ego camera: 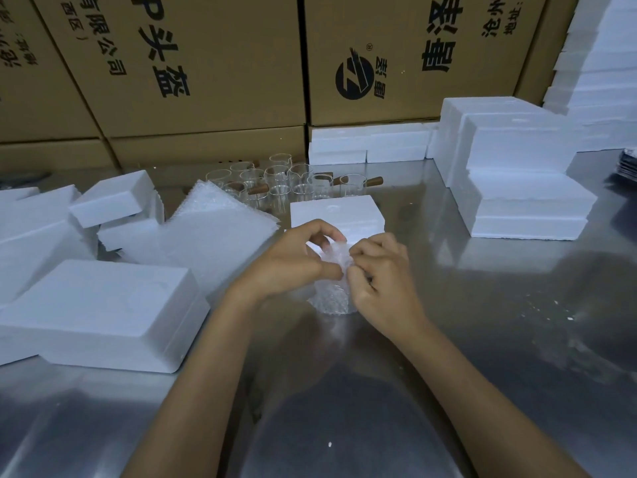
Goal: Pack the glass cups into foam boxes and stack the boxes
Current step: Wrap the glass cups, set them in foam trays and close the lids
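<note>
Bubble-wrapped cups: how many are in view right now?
1: the bubble-wrapped cup on the table, pinched by the left hand and right hand, just before a foam box. Closed boxes may hide more.

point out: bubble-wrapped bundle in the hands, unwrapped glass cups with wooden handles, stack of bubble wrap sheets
clear bubble-wrapped bundle (331, 298), head view, lower bubbled side below the fingers
clear glass cups with brown wooden handles (300, 189), head view, one cup's wall mid-cluster
stack of clear bubble wrap sheets (220, 232), head view, top sheet's centre
</note>
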A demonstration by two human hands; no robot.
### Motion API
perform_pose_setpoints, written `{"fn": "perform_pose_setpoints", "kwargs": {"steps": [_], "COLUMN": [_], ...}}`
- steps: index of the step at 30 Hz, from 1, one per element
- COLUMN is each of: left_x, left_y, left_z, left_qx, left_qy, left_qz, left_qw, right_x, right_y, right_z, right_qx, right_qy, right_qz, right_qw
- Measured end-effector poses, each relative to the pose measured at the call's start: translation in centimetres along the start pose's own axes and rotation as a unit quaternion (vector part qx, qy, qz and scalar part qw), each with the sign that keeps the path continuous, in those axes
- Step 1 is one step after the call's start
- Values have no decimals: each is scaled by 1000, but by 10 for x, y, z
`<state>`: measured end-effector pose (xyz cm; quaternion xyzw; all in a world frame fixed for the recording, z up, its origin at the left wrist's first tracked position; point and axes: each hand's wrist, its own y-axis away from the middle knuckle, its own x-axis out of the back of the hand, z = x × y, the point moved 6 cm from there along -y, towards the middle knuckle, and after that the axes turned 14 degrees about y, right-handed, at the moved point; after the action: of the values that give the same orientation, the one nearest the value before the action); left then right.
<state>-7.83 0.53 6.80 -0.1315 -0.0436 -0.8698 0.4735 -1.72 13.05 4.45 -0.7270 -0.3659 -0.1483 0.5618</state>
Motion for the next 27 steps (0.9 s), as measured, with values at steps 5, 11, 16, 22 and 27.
{"fn": "perform_pose_setpoints", "kwargs": {"steps": [5,11,16,22,27], "left_x": [-9,-23,-14,-13,-17], "left_y": [-2,-5,-2,2,2], "left_z": [0,-8,-8,-2,-12], "left_qx": [-77,-97,-65,-71,-15], "left_qy": [-84,-265,-215,-240,-295], "left_qz": [48,7,0,8,-20], "left_qw": [992,959,974,968,955], "right_x": [-2,14,4,0,15], "right_y": [1,2,4,5,3], "right_z": [10,10,8,8,17], "right_qx": [-91,-86,-59,-78,-146], "right_qy": [-104,-97,-13,-62,-190], "right_qz": [3,62,1,-53,74], "right_qw": [990,990,998,994,968]}}
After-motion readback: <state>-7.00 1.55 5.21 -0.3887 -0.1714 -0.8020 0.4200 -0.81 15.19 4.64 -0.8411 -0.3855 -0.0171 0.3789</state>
